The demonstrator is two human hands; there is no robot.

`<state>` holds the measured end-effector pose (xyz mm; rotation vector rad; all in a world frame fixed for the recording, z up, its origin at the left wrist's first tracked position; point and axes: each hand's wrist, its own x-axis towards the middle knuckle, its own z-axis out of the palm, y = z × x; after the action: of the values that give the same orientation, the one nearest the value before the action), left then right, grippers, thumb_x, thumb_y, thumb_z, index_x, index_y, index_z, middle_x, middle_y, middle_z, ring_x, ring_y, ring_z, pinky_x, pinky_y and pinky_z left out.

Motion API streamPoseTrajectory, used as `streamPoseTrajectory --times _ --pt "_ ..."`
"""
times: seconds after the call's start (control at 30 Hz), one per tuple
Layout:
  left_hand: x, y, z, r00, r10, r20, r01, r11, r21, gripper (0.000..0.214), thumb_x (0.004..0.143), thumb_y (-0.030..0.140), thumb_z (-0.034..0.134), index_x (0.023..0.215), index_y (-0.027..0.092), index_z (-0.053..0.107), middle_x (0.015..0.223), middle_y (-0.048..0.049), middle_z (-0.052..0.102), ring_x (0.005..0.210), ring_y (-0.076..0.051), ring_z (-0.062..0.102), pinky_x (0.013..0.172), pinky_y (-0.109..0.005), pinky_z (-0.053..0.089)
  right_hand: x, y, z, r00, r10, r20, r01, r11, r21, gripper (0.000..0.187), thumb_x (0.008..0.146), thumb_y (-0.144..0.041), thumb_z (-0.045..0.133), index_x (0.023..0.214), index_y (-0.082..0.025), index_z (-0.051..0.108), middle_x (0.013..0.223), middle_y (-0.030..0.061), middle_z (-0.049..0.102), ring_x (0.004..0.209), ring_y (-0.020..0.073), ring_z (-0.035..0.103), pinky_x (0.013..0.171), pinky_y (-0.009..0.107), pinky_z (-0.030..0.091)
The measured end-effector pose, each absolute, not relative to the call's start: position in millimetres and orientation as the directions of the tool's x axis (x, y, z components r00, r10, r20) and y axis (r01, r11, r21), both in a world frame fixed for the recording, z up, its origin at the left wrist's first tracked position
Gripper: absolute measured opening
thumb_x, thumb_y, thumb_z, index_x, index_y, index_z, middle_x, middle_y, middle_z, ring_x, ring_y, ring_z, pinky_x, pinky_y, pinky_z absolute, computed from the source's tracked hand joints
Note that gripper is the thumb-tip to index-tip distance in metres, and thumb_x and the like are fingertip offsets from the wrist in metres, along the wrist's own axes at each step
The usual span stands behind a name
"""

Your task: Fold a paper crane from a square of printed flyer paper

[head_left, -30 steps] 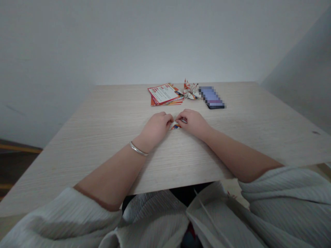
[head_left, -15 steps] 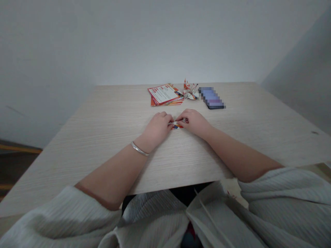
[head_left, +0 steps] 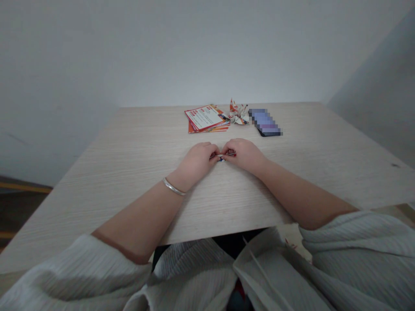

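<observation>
A small folded piece of printed paper [head_left: 221,158], white with blue and red patches, lies between my hands low over the table. My left hand [head_left: 200,159], with a silver bangle on its wrist, pinches the paper's left part. At the paper's right part, my right hand [head_left: 242,151] pinches it with thumb and fingers. The fingertips of both hands nearly meet. Most of the paper is hidden by my fingers, so its folded shape cannot be made out.
Beyond my hands lies a stack of printed sheets [head_left: 205,118], red, white and orange. Beside it stand folded paper figures [head_left: 239,115]. A phone [head_left: 265,122] with a blurred screen lies to their right. The pale wooden table [head_left: 136,147] meets a wall at the back.
My fingertips have drawn closer together on the paper, and less of it shows between them. The sheets, paper figures and phone stay where they were.
</observation>
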<state>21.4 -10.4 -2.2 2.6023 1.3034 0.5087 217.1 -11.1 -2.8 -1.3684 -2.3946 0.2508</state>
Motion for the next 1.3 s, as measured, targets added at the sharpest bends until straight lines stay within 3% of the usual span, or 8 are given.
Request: streamPoseTrajectory --times 0.23,0.53,0.77,1.1,1.2,1.3 --pt "21 -14 5 0.570 0.796 0.204 0.766 -0.605 0.216 0.014 0.094 0.018 0.060 0.087 0.015 0.072 0.086 -0.0073 0.069 0.081 -0.020 0.062 0.077 -0.032 0.048 222 -11 3 -0.523 0.838 0.158 0.797 0.546 -0.257 0.014 0.094 -0.026 0.069 0.098 -0.016 0.078 0.097 0.0098 0.077 0.091 0.0216 0.066 0.083 0.032 0.044" --pt "17 -13 10 0.607 0.780 0.151 0.776 -0.623 0.100 0.017 0.094 0.016 0.055 0.095 0.014 0.072 0.092 -0.0103 0.070 0.090 -0.025 0.065 0.080 -0.035 0.048 222 -11 2 -0.536 0.832 0.144 0.813 0.554 -0.178 0.014 0.093 -0.018 0.065 0.097 -0.014 0.077 0.099 0.0113 0.075 0.092 0.0217 0.066 0.083 0.031 0.045" --pt "15 -14 15 0.589 0.797 0.136 0.793 -0.602 0.092 0.017 0.093 0.018 0.055 0.092 0.014 0.072 0.089 -0.0095 0.069 0.087 -0.024 0.065 0.077 -0.034 0.047 230 -12 8 -0.468 0.878 0.101 0.872 0.477 -0.108 0.015 0.090 -0.020 0.065 0.096 -0.020 0.078 0.100 0.0079 0.075 0.091 0.0218 0.066 0.075 0.032 0.043" --pt "15 -13 15 0.583 0.801 0.137 0.794 -0.597 0.113 0.017 0.094 0.017 0.055 0.093 0.015 0.073 0.089 -0.0091 0.070 0.086 -0.023 0.065 0.079 -0.032 0.047 244 -9 11 -0.419 0.906 0.056 0.905 0.422 -0.052 0.013 0.085 -0.019 0.065 0.090 -0.020 0.077 0.095 0.0075 0.076 0.085 0.0217 0.066 0.068 0.032 0.040" --pt "13 -11 12 0.597 0.790 0.139 0.782 -0.611 0.119 0.018 0.094 0.017 0.056 0.092 0.014 0.073 0.090 -0.0097 0.070 0.086 -0.023 0.065 0.079 -0.033 0.048 252 -6 10 -0.397 0.914 0.081 0.911 0.403 -0.086 0.013 0.085 -0.018 0.063 0.088 -0.019 0.076 0.093 0.0079 0.075 0.081 0.0202 0.064 0.068 0.031 0.041" --pt "12 -10 9 0.595 0.789 0.155 0.776 -0.614 0.144 0.018 0.094 0.018 0.057 0.093 0.014 0.074 0.090 -0.0097 0.070 0.086 -0.023 0.065 0.080 -0.033 0.049 251 -4 5 -0.407 0.897 0.172 0.866 0.439 -0.238 0.014 0.086 -0.017 0.063 0.093 -0.017 0.076 0.096 0.0080 0.074 0.079 0.0178 0.062 0.074 0.030 0.045"
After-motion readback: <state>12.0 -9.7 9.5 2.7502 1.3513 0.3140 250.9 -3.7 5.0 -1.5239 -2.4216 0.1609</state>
